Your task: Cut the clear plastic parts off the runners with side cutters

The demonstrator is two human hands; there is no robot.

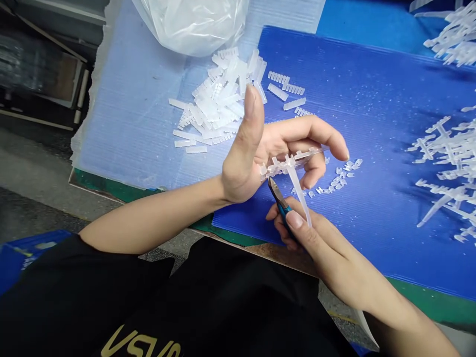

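Observation:
My left hand (271,141) is turned palm up over the blue sheet, its thumb raised. Its curled fingers hold a translucent plastic sprue (288,163), a runner with small parts along it and a long tapered stem (299,194) pointing down toward me. Blue-handled side cutters (277,193) are gripped in my right hand (303,230), below the left. The cutters' tips are at the sprue's left end; whether the jaws touch it I cannot tell. Small clipped plastic pieces (336,181) lie on the sheet just right of my hands.
A pile of flat comb-edged plastic strips (219,104) lies beyond my left hand. Behind it stands a white plastic bag (197,25). More sprues (446,158) are heaped at the right, with another heap (455,37) at the far right. The blue corrugated sheet (372,218) covers the table.

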